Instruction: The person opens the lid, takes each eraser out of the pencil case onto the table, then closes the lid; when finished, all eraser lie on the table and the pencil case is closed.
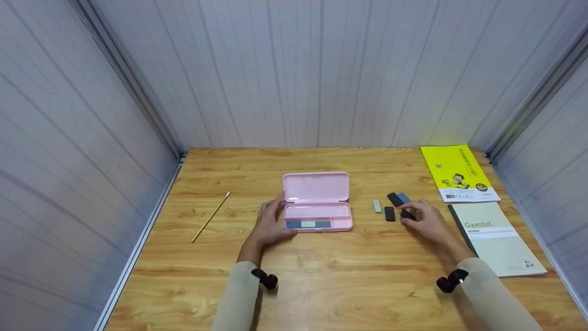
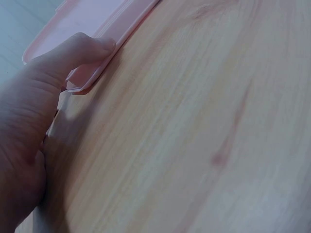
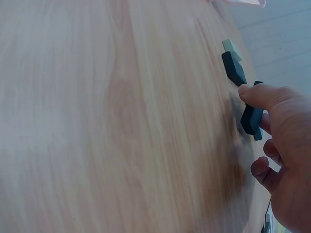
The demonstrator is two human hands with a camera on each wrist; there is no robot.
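Note:
An open pink pencil case [image 1: 317,210] lies on the table, its lid tipped back. In its front compartment sit two blue blocks and a pale green block [image 1: 308,224] between them. My left hand [image 1: 268,223] grips the case at its left end, the thumb [image 2: 99,46] lying along the front edge. To the right, my right hand [image 1: 427,223] pinches a black eraser [image 3: 252,114] between thumb and finger. Beside it on the table lie two more black erasers [image 1: 390,214], a blue one [image 1: 404,197] and a pale green one [image 1: 377,206].
A gold pencil [image 1: 210,217] lies left of the case. At the right are a yellow booklet [image 1: 459,174] and, nearer me, a Gambit notebook [image 1: 498,241]. Pale panel walls [image 1: 294,73] enclose the wooden table [image 1: 330,285] at the back and both sides.

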